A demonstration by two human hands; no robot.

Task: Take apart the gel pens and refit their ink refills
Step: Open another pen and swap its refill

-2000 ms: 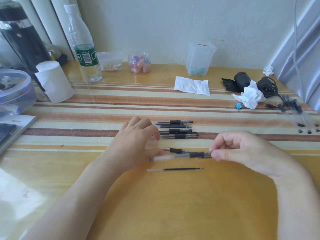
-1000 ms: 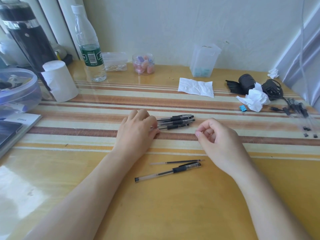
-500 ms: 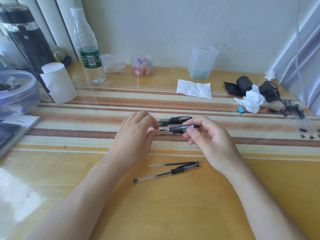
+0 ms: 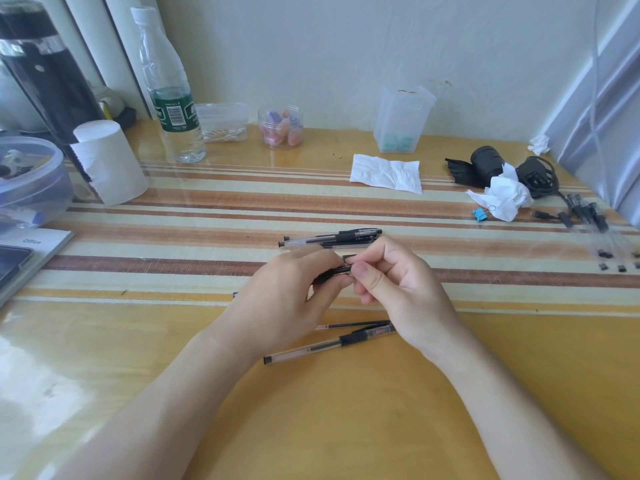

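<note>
— Gripping what just now?
— Both the left hand (image 4: 287, 296) and right hand (image 4: 398, 285) pinch one black gel pen (image 4: 334, 271), held above the surface (image 4: 346, 410) before the spare pens (image 4: 332, 237).
— Which step?
— Likely opening it; the next move calls for twisting its halves apart.

Clear-and-black pens (image 4: 332, 237), a striped mat (image 4: 207, 233), a glossy yellow table (image 4: 381, 427).

The mat runs in cream, brown and orange stripes. The pens have clear barrels with black grips and caps; the held pen (image 4: 334, 271) shows black, and the refill (image 4: 349, 326) is black. The bottle (image 4: 171, 109) is clear with a green label and a white cap. The jar (image 4: 280, 128) holds pink and purple pieces, and the clear box (image 4: 401, 119) has turquoise inside. The tissue (image 4: 386, 173), wad (image 4: 505, 197) and roll (image 4: 107, 161) are white. The clip (image 4: 479, 214) is blue, the charger (image 4: 536, 176) black, and the flask (image 4: 45, 64) black with a silver band.
</note>
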